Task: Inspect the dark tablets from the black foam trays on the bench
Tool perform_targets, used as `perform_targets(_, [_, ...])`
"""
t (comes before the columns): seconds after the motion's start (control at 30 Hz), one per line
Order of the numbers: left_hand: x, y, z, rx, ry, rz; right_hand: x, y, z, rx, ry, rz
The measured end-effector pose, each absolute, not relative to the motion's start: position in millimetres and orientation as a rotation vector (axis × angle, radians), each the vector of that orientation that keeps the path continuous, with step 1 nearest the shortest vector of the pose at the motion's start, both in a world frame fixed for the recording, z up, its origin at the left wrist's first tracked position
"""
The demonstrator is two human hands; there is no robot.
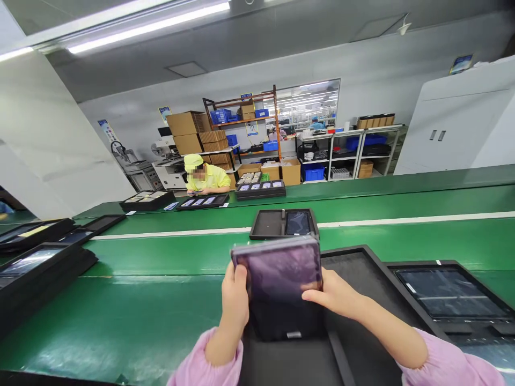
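I hold a dark rectangular panel (277, 273) with a purplish glossy film, tilted up in front of me. My left hand (234, 297) grips its left edge, thumb on the face. My right hand (332, 294) holds the right edge, fingers lying across the lower right corner. Beneath the panel lies a black tray (354, 268) with a dark flat insert. Both my sleeves are pink.
A green conveyor belt (161, 252) runs left to right. On it sits a small black tray (267, 224) holding a screen. Another tray with a panel (450, 292) lies at my right; stacked trays (36, 268) at left. A worker in yellow (205, 179) sits across, shelves behind.
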State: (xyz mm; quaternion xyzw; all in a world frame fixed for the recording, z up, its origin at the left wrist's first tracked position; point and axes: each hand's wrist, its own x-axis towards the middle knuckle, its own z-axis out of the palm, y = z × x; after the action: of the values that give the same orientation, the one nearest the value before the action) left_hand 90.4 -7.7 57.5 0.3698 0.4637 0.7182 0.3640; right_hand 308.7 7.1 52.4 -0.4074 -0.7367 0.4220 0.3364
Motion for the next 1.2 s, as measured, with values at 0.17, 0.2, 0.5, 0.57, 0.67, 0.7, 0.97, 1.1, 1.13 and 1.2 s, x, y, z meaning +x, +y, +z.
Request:
perform_targets(0.17, [124.5,17.7,53.9,0.752,1.322,1.476,295.0,-15.6,108.0,-0.958,-1.998,1.088])
perform_targets(0.2, [132.5,20.7,48.8,0.792,1.347,1.502,290.3,-18.9,112.2,-1.037,-2.035,1.097])
perform_targets(0.5, [145.2,36.4,43.8,1.014,1.161,1.699,252.8,24.5,67.8,-1.263,-1.827,1.143])
perform_targets(0.57, [139.0,38.4,48.2,0.972,1.102,1.663,247.7,41.9,63.7,-1.183,-1.609,1.226])
perform_targets(0.67, [132.6,41.2,52.2,0.972,1.051,1.623,241.0,60.9,65.3,-1.072,-1.375,1.394])
perform_targets(0.7, [131.3,42.0,52.8,0.979,1.053,1.623,239.6,64.4,66.7,-1.052,-1.357,1.44])
perform_targets(0.97, [129.8,44.6,50.0,1.015,1.077,1.61,239.2,68.9,68.4,-1.073,-1.442,1.443])
perform_targets(1.1, [129.0,44.0,49.3,1.003,1.06,1.609,238.0,69.6,64.9,-1.052,-1.428,1.451])
perform_targets(1.13, [128.9,43.7,49.4,1.002,1.054,1.607,237.7,69.8,64.4,-1.044,-1.423,1.46])
perform_targets(1.2, [129.1,43.2,50.0,1.005,1.053,1.606,237.5,69.9,64.1,-1.039,-1.416,1.47])
